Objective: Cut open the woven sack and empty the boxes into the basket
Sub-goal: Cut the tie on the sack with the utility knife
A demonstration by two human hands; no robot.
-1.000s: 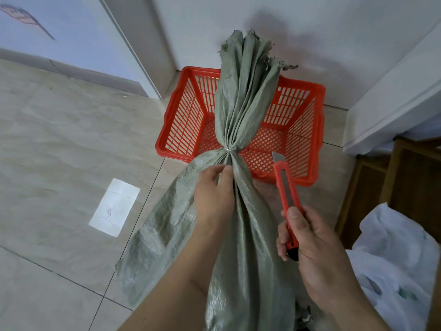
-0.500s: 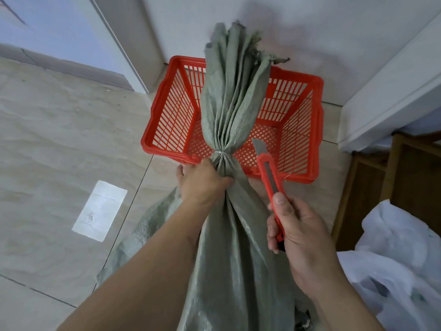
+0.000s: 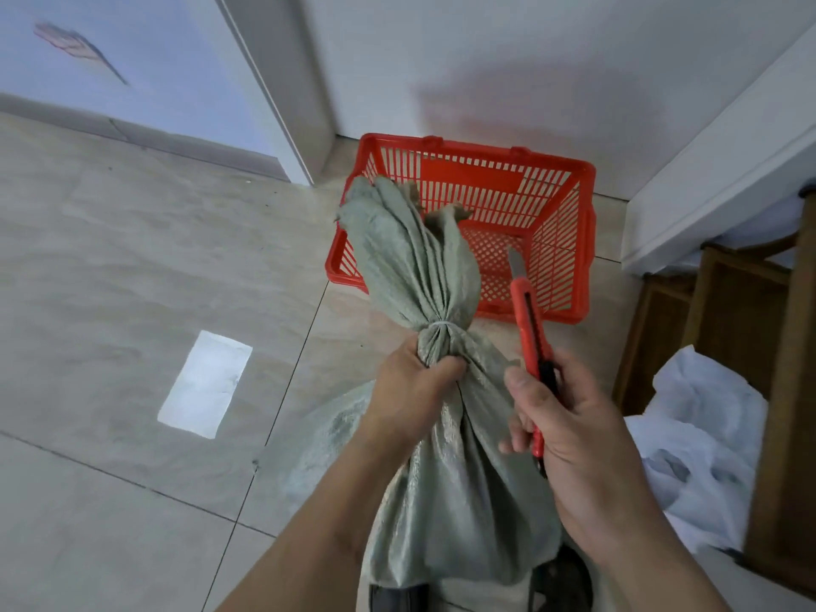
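Sack top now flopped toward basket [image 3: 569, 240]. Left hand [image 3: 413, 386] grips woven sack [image 3: 441, 457] below white tie [image 3: 441, 324]; right hand [image 3: 569, 417] grips utility knife [image 3: 527, 333] beside it. Next: slice the tie.

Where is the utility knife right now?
Head view, right of centre: the red utility knife is in the right hand, blade up, beside the sack's tied neck.

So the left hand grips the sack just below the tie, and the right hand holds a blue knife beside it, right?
Not quite: in the head view the knife in the right hand is red, not blue. The left hand does grip the sack just below the tie.
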